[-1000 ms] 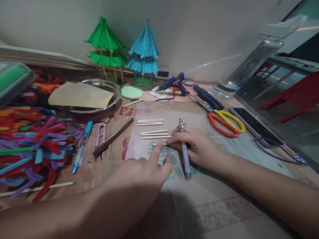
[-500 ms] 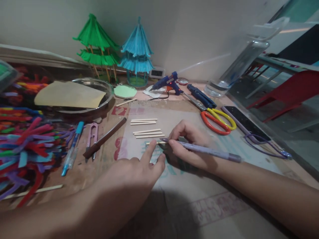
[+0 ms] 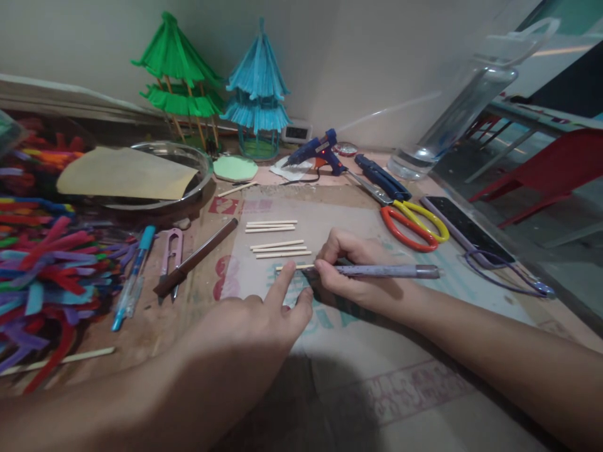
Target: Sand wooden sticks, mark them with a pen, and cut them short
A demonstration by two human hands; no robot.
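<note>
My right hand is closed around a lilac pen, which lies nearly level with its tip at a thin wooden stick. My left hand rests on the cardboard mat, its forefinger stretched out and pressing on that stick while the other fingers curl. Two groups of short wooden sticks lie in rows just beyond, the farther group a little higher on the mat.
Orange-and-yellow scissors, a blue glue gun, a blue cutter and a phone lie to the right. Coloured pipe cleaners, a blue pen, pink snips and a brown knife lie left. Green and blue pagoda models stand behind.
My right hand has turned the pen from upright along the hand to lying level, its tip brought to the stick. My left forefinger has stayed on the stick. The view shifted slightly.
</note>
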